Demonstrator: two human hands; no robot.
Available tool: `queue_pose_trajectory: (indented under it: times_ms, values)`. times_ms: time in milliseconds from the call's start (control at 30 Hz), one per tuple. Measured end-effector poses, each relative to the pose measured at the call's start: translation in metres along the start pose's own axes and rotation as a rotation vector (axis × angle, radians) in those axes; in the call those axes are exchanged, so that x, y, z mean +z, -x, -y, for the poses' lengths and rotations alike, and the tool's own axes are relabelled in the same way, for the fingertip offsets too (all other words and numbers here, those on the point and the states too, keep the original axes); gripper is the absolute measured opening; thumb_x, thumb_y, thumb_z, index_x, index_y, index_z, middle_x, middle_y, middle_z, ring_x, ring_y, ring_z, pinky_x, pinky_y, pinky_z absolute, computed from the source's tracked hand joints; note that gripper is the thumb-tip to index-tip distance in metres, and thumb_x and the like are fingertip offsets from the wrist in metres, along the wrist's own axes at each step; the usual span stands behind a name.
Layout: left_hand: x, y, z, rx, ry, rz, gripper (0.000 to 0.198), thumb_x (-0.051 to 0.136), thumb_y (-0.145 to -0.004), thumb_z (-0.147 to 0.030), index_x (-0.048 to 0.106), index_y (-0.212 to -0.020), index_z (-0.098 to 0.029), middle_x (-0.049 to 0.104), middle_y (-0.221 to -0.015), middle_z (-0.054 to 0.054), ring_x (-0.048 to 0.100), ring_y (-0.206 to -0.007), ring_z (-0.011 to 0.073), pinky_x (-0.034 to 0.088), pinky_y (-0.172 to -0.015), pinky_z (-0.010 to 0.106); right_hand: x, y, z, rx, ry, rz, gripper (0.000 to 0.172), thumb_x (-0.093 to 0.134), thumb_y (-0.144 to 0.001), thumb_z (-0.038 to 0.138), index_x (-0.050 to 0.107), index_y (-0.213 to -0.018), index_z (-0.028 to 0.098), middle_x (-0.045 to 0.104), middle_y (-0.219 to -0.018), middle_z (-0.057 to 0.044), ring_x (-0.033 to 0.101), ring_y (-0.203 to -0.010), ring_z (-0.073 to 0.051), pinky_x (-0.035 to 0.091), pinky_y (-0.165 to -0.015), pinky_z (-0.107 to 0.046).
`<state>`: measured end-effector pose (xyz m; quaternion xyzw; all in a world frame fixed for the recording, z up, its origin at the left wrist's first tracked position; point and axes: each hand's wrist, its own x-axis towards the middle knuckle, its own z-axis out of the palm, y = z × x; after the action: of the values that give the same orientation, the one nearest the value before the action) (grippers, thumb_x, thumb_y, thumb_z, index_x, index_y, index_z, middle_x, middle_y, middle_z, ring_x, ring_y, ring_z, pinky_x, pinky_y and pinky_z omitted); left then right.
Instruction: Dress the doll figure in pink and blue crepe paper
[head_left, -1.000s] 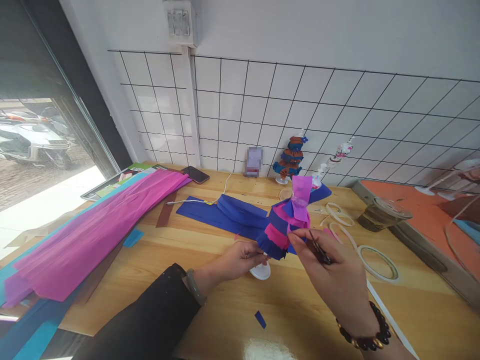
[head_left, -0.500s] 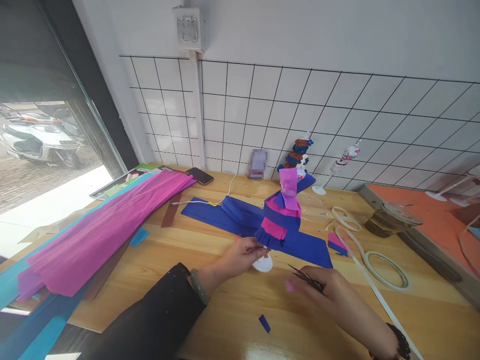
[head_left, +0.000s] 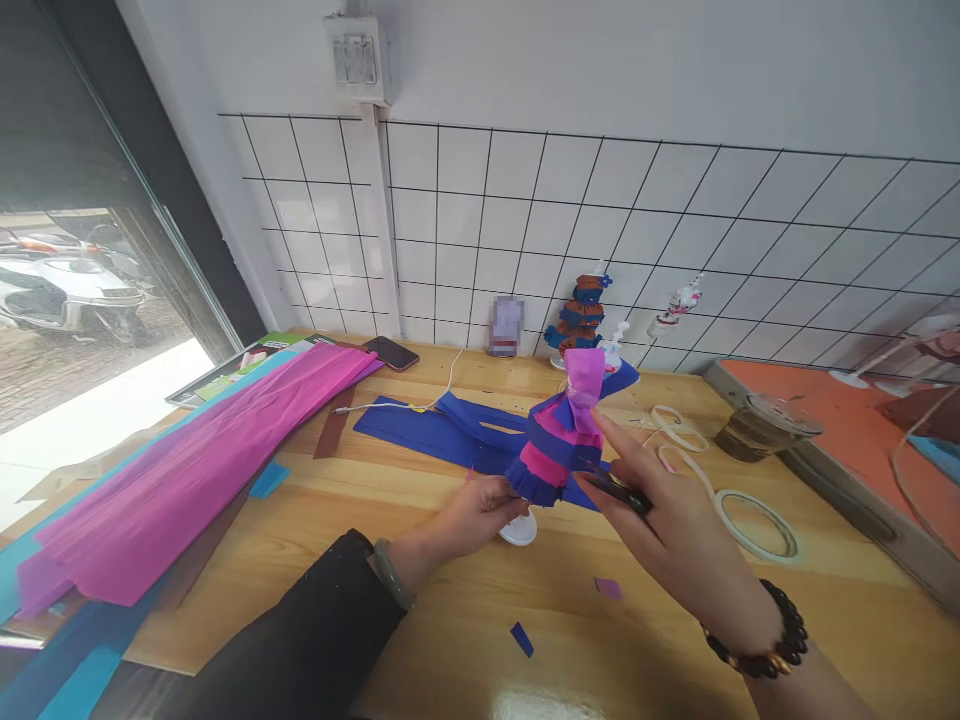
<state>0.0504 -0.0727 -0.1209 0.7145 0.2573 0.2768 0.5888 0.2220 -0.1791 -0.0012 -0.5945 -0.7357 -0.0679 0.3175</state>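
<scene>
A small figure in a layered pink and blue paper dress [head_left: 541, 465] stands tilted on a white round base [head_left: 518, 529]. Purple paper [head_left: 585, 375] covers its top. My left hand [head_left: 480, 510] is closed on its stem, just under the blue fringed hem. Dark scissors [head_left: 621, 490] rest in my right hand [head_left: 667, 515], their tips beside the dress. The right index finger points out and reaches the purple paper; whether it presses there I cannot tell. On the table below lie a purple scrap [head_left: 608, 588] and a blue scrap [head_left: 522, 639].
Blue paper strips [head_left: 420, 437] lie behind the figure. Pink paper sheets [head_left: 202, 470] cover the left side, near a phone [head_left: 391, 352]. To the right are a tape roll [head_left: 757, 524], a lidded cup [head_left: 765, 428] and an orange-lined tray [head_left: 840, 400]. A decorated figure [head_left: 585, 318] stands by the wall.
My right hand has risen with the scissors from the table to the dress, its index finger now extended. The purple scrap near it lies on the table. My left hand keeps its hold.
</scene>
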Motion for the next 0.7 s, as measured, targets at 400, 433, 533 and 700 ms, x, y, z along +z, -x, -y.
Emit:
queue_pose_trajectory:
  times_ms: [400, 433, 533, 700]
  values:
    - [-0.004, -0.001, 0.009, 0.137, -0.199, 0.037, 0.035, 0.049, -0.089, -0.044, 0.067, -0.092, -0.014, 0.066, -0.085, 0.005, 0.057, -0.08, 0.0153, 0.047, -0.076, 0.027, 0.011, -0.004, 0.0, -0.266, 0.312, -0.047, 0.046, 0.042, -0.086, 0.011, 0.048, -0.132, 0.013, 0.064, -0.064, 0.0, 0.058, -0.05, -0.014, 0.041, -0.047, -0.025]
    - [-0.004, -0.001, 0.008, 0.133, -0.226, 0.031, 0.035, 0.049, -0.089, -0.044, 0.068, -0.089, -0.014, 0.066, -0.082, 0.005, 0.057, -0.079, 0.0152, 0.046, -0.075, 0.027, 0.011, -0.004, 0.0, -0.275, 0.306, -0.05, 0.046, 0.042, -0.085, 0.01, 0.049, -0.13, 0.013, 0.063, -0.064, 0.0, 0.058, -0.05, -0.014, 0.041, -0.048, -0.025]
    - [-0.005, 0.0, 0.004, 0.155, -0.261, 0.029, 0.034, 0.049, -0.089, -0.042, 0.068, -0.089, -0.014, 0.066, -0.083, 0.005, 0.057, -0.08, 0.0156, 0.046, -0.076, 0.026, 0.009, -0.005, 0.0, -0.257, 0.261, -0.115, 0.044, 0.042, -0.084, 0.011, 0.05, -0.128, 0.011, 0.059, -0.059, 0.001, 0.055, -0.049, -0.013, 0.04, -0.047, -0.025]
    - [-0.004, 0.0, 0.0, 0.195, -0.23, 0.043, 0.036, 0.046, -0.09, -0.042, 0.068, -0.101, -0.015, 0.068, -0.092, 0.007, 0.059, -0.086, 0.0175, 0.046, -0.08, 0.028, 0.009, -0.006, 0.001, -0.203, 0.236, -0.124, 0.045, 0.044, -0.085, 0.016, 0.049, -0.13, 0.014, 0.061, -0.06, 0.0, 0.057, -0.051, -0.016, 0.043, -0.049, -0.026]
